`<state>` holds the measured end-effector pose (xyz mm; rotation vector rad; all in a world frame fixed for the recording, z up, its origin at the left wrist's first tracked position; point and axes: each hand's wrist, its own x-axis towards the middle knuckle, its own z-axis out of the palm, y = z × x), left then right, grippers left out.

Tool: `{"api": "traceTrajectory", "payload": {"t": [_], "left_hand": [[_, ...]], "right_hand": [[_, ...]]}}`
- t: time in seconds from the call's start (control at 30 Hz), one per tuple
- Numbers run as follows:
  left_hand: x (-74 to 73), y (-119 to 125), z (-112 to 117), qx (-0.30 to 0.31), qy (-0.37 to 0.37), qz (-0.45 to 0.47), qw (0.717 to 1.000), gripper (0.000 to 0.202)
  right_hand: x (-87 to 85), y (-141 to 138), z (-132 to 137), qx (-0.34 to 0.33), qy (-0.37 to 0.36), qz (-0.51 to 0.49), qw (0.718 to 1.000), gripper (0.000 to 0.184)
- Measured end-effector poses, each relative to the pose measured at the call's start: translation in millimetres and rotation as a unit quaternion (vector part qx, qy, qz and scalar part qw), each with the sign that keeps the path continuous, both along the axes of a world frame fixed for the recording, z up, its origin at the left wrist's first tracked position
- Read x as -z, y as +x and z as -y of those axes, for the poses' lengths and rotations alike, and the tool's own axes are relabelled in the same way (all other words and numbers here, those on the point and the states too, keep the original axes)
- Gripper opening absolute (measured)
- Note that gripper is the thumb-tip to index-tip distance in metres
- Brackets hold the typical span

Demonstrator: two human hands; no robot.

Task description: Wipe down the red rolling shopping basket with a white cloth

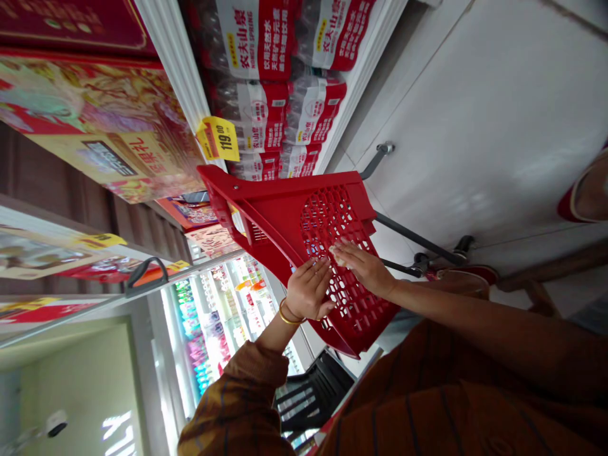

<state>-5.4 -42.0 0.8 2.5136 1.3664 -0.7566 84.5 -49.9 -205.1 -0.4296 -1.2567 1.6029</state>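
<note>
The view is turned sideways. A red plastic shopping cart (pixel 280 196) with a perforated panel and grey metal legs stands beside the shelves. My left hand (pixel 310 290), with a gold bracelet (pixel 287 313) at its wrist, is over the cart by the rim of its panel, thumb apart and fingers stretched. My right hand (pixel 370 272) lies against the perforated panel close to the left one, its fingers together. Something small and pale (pixel 336 256) shows at its fingertips; I cannot make out what it is.
Shrink-wrapped packs of bottled water (pixel 266 44) fill the low shelf. Gift boxes (pixel 109 120) and a yellow price tag (pixel 218 139) are on the shelves above. A black slatted plastic basket (pixel 304 392) is near my body. Feet in red-edged shoes (pixel 589 190) stand on the tiled floor (pixel 498 114).
</note>
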Motion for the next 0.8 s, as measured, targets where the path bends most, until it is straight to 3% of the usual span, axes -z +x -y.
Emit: {"api": "traceTrajectory", "payload": {"t": [0.23,0.4,0.5,0.63,0.8], "left_hand": [[-2.0,1.4,8.5,0.007,0.055,-0.006,0.998,0.067],[-2.7,3.6,13.5,-0.002,0.081,0.007,0.997,0.071],[-1.7,6.5,14.4,-0.010,0.090,0.009,0.996,0.072],[0.3,10.6,15.4,-0.033,0.108,0.017,0.993,0.072],[0.1,12.5,18.0,-0.029,0.139,0.003,0.990,0.067]], "right_hand": [[-9.0,12.3,6.8,-0.005,0.024,-0.044,0.999,0.049],[-15.2,-3.1,-29.6,0.015,-0.047,-0.058,0.997,0.048],[-14.9,-23.5,-54.5,0.016,-0.111,-0.013,0.994,0.044],[-11.5,-37.7,-59.3,-0.032,-0.066,-0.025,0.997,0.047],[-15.2,-24.9,-39.4,-0.027,-0.030,-0.042,0.998,0.046]]}}
